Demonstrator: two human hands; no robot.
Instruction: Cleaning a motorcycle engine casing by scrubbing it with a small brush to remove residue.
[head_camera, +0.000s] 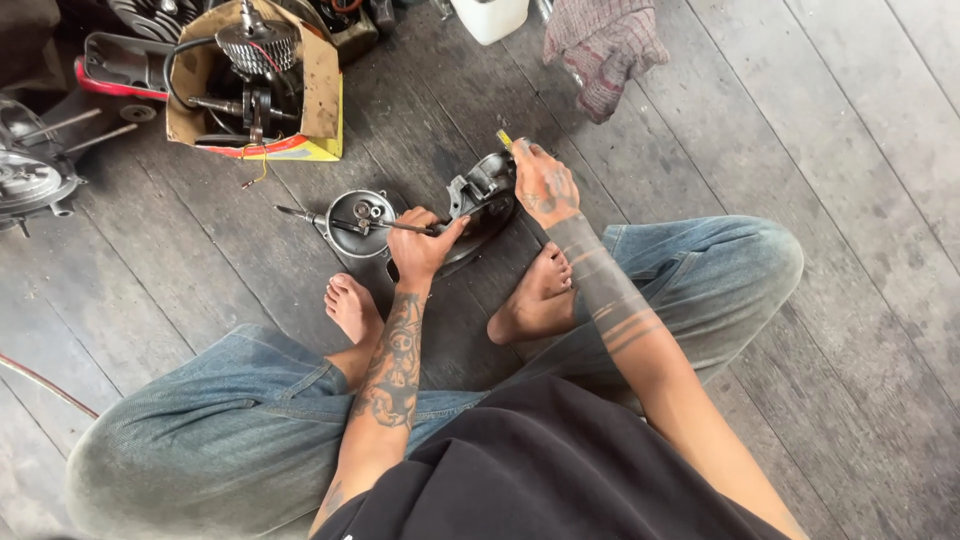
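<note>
Two hands working on the floor (800, 200). Left hand (422, 245) is gripping one thin rod (330, 220), its grip closed around it. Right hand (545, 185) is holding one dark metal casing (480, 195), fingers clamped on top. One round cover (358, 228) is lying just beside, between two bare feet (352, 308).

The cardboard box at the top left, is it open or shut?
Open: the cardboard box has its flaps spread, and an engine part shows inside.

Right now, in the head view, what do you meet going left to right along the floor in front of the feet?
Long thin tool → round metal cover → left hand → dark engine casing → right hand.
</note>
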